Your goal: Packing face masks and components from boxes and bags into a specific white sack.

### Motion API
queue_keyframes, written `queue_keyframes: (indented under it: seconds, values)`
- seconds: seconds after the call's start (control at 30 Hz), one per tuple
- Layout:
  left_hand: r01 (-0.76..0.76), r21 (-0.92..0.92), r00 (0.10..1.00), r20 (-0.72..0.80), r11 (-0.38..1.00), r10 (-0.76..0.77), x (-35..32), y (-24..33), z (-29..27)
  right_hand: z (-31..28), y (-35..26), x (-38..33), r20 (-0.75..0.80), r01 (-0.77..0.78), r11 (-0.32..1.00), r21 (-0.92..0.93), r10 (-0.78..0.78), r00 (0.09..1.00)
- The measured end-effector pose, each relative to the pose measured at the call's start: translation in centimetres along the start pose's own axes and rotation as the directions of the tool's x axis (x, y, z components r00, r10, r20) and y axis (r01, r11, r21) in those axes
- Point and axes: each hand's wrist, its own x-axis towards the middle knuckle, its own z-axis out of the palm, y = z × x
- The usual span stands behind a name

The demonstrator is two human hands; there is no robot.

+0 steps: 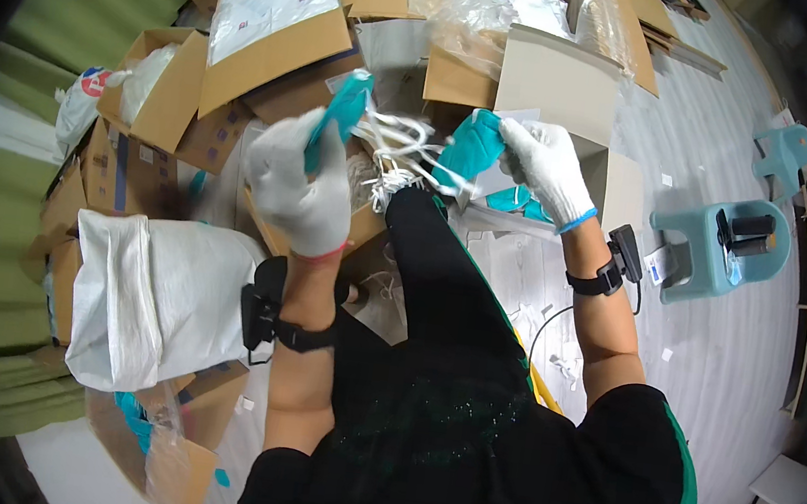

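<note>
My left hand (pixel 297 178), in a white knit glove, pinches a folded teal fabric piece (pixel 345 109) between thumb and fingers. My right hand (pixel 547 169), gloved the same way, grips a second teal fabric piece (pixel 473 146) by its upper edge. Loose white cords (pixel 403 136) stretch and dangle between the two pieces, partly blurred. A bunch of white cord ends (pixel 394 182) lies over my knee. Below my right hand, more teal fabric (pixel 518 202) rests in an open pale box (pixel 622 193). The exact kind of these teal pieces I cannot make out.
Cardboard boxes (pixel 274 75) crowd the far left, one topped with plastic-wrapped packs (pixel 278 0). A stuffed white woven sack (pixel 166 298) stands beside my left arm. On the right a light-blue plastic stool (pixel 701 250) holds black items. Paper scraps dot the pale floor (pixel 693 358).
</note>
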Motion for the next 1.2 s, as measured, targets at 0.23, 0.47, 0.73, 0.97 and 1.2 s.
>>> queue_keyframes:
  seconds: [0.23,0.47,0.73,0.97,1.2]
  values:
    - [-0.212,0.034,0.929,0.317,0.977,0.191,-2.1,-1.5,1.0,4.0,-2.6,-1.4,0.189,-0.115,0.993,-0.029,0.118,0.975]
    - [0.326,-0.055,0.816,0.52,0.944,-0.251,-3.6,-0.2,0.7,7.0,-4.0,-1.5,0.199,-0.11,0.994,0.001,0.108,0.974]
    - [0.548,-0.249,0.628,0.753,0.798,-0.196,-4.9,1.4,-0.6,8.4,-0.5,1.5,0.289,-0.379,0.736,0.561,0.255,0.923]
    - [0.575,-0.11,0.674,0.625,0.811,-0.393,-7.5,0.5,1.4,8.0,1.0,1.6,0.422,-0.483,0.663,0.572,0.266,0.866]
    - [0.849,-0.317,0.511,0.695,0.421,-0.506,-4.8,-2.6,0.3,5.0,0.4,1.7,0.129,0.121,0.992,0.039,-0.126,0.984]
